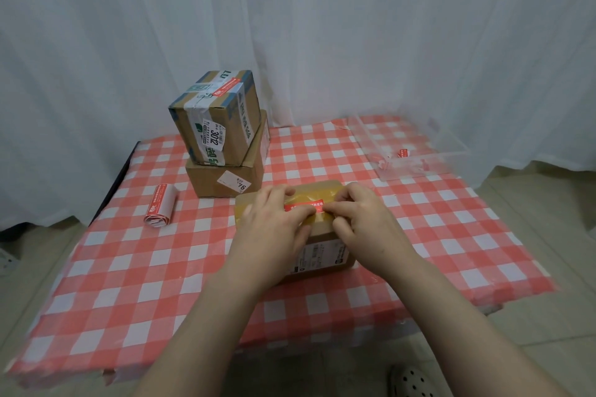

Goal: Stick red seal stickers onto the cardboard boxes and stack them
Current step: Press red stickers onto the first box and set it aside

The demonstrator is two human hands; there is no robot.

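1. So the box (322,245) sits mid table (129,267) — left hand (274,219) flat, fingers pressing the red sticker (306,205) on top
2. Right hand (361,216) fingers curl at the sticker's end, pinching or pressing, can't tell
3. Box looks light, stiff — I'd grab its sides

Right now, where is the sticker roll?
In the head view, the sticker roll lies on the left side of the table, just left of the lower stacked box, not touching it.
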